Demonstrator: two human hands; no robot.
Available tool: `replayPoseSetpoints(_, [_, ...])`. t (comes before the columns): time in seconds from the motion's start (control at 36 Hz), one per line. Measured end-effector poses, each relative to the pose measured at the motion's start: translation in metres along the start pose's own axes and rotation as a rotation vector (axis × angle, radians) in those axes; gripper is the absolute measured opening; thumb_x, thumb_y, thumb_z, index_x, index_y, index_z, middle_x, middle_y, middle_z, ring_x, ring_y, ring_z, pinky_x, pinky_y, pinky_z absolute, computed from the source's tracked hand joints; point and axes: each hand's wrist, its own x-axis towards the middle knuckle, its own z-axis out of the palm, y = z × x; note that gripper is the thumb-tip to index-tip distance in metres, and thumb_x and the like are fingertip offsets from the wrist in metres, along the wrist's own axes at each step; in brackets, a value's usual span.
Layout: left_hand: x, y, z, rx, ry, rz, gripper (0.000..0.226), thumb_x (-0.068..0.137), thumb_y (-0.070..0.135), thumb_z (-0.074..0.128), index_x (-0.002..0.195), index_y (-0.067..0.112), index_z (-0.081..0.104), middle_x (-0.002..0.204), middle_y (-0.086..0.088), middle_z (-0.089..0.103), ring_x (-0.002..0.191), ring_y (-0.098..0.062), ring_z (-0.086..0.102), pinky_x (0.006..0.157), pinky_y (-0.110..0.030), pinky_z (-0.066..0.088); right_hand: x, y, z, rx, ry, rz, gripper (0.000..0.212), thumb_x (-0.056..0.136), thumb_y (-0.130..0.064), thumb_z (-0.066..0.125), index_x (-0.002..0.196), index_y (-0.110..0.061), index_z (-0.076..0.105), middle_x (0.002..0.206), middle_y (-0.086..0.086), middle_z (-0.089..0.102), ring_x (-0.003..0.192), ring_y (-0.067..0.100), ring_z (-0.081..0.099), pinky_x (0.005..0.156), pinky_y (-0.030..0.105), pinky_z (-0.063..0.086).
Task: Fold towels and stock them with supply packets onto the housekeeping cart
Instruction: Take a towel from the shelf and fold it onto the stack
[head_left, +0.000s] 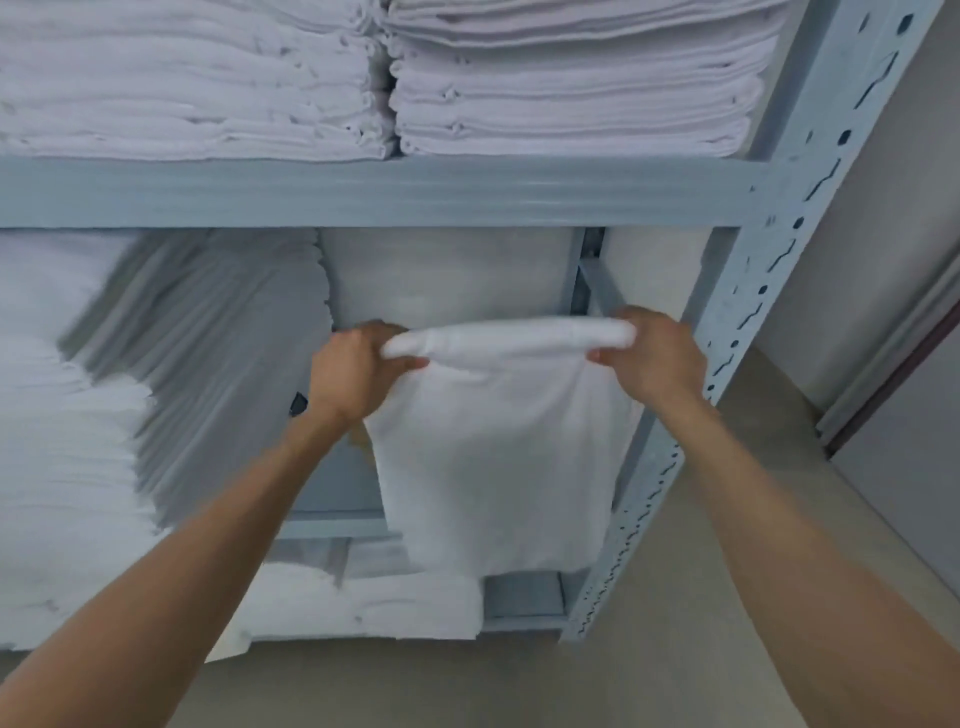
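Note:
A white towel (498, 447) hangs in front of the shelving, folded over along its top edge. My left hand (348, 374) grips the towel's upper left corner. My right hand (649, 353) grips its upper right corner. Both arms reach forward, and the towel hangs down between them in front of the middle shelf. Neither a cart nor supply packets are in view.
A grey metal shelving rack (374, 189) fills the view. Two stacks of folded white linen (571, 88) lie on the upper shelf, more stacks (67, 415) at the middle left and folded towels (363, 597) on the lower shelf. The rack's perforated upright (748, 332) stands right, beige floor below.

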Motion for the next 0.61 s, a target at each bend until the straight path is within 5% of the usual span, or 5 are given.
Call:
replayPoseSetpoints(0.11, [0.060, 0.000, 0.002, 0.014, 0.294, 0.247, 0.014, 0.087, 0.021, 0.071, 0.097, 0.012, 0.077, 0.089, -0.010, 0.072, 0.089, -0.037, 0.057, 0.070, -0.046, 0.044, 0.033, -0.024, 0.009, 0.049, 0.455, -0.121, 0.025, 0.089, -0.024, 0.068, 0.114, -0.026, 0.067, 0.113, -0.003, 0.064, 0.093, 0.023, 0.063, 0.060, 0.028, 0.036])
replayPoseSetpoints(0.22, [0.078, -0.034, 0.043, -0.101, 0.299, 0.345, 0.023, 0.084, 0.014, 0.068, 0.104, 0.008, 0.078, 0.096, -0.011, 0.073, 0.094, -0.040, 0.056, 0.072, -0.048, 0.048, 0.043, -0.004, 0.044, 0.074, 0.566, -0.226, 0.037, 0.086, 0.001, 0.062, 0.118, -0.017, 0.066, 0.124, 0.000, 0.062, 0.100, 0.022, 0.063, 0.061, 0.030, 0.047])
replayPoseSetpoints(0.42, [0.030, -0.089, 0.171, -0.130, -0.145, 0.107, 0.033, 0.076, -0.006, 0.074, 0.105, 0.009, 0.077, 0.107, -0.013, 0.071, 0.103, -0.040, 0.061, 0.087, -0.031, 0.043, 0.014, 0.087, 0.155, 0.103, 0.151, 0.038, 0.049, 0.073, 0.027, 0.049, 0.111, -0.004, 0.055, 0.123, 0.010, 0.050, 0.100, 0.028, 0.054, 0.069, 0.024, 0.039])
replayPoseSetpoints(0.53, [-0.030, -0.115, 0.226, -0.232, -0.506, -0.189, 0.033, 0.074, -0.008, 0.078, 0.105, 0.005, 0.077, 0.112, -0.015, 0.066, 0.113, -0.031, 0.055, 0.095, -0.022, 0.032, -0.028, 0.146, 0.203, 0.063, -0.224, 0.392, 0.032, 0.091, 0.013, 0.047, 0.113, -0.008, 0.056, 0.129, 0.010, 0.044, 0.074, 0.019, 0.053, 0.063, 0.019, 0.040])
replayPoseSetpoints(0.61, [-0.069, -0.130, 0.247, -0.357, -0.569, -0.370, 0.031, 0.075, -0.012, 0.076, 0.098, 0.007, 0.078, 0.096, -0.007, 0.061, 0.099, -0.012, 0.060, 0.090, -0.028, 0.038, -0.044, 0.169, 0.222, 0.074, -0.403, 0.520, 0.029, 0.092, 0.005, 0.053, 0.117, -0.008, 0.053, 0.127, 0.012, 0.042, 0.075, 0.020, 0.053, 0.073, 0.030, 0.044])
